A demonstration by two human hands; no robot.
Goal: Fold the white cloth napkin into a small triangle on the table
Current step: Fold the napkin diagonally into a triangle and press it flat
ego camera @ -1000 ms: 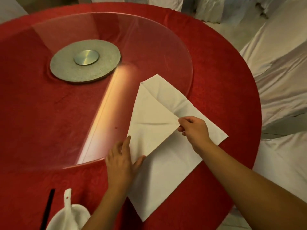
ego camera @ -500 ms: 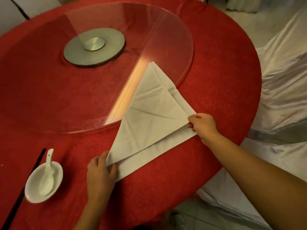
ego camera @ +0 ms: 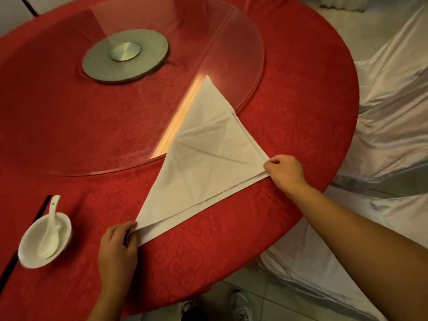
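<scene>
The white cloth napkin (ego camera: 203, 163) lies folded in a large triangle on the red round table (ego camera: 301, 93). Its far tip rests on the glass turntable; its long edge runs along the near side, with the lower layer showing as a thin strip. My left hand (ego camera: 118, 249) pinches the near left corner of the napkin. My right hand (ego camera: 283, 172) pinches the right corner, near the table's edge. Crease lines cross the top layer.
A glass turntable (ego camera: 243, 42) with a grey metal hub (ego camera: 125, 57) covers the table's middle. A white bowl (ego camera: 34, 253) holding a white spoon (ego camera: 52, 230) sits at the near left, beside black chopsticks (ego camera: 39, 210). Cloth-covered chairs (ego camera: 393, 100) stand to the right.
The right hand drew the top layer over to the right corner, turning the napkin into one triangle. The left hand slid to the near left corner. Both layers now lie closer together.
</scene>
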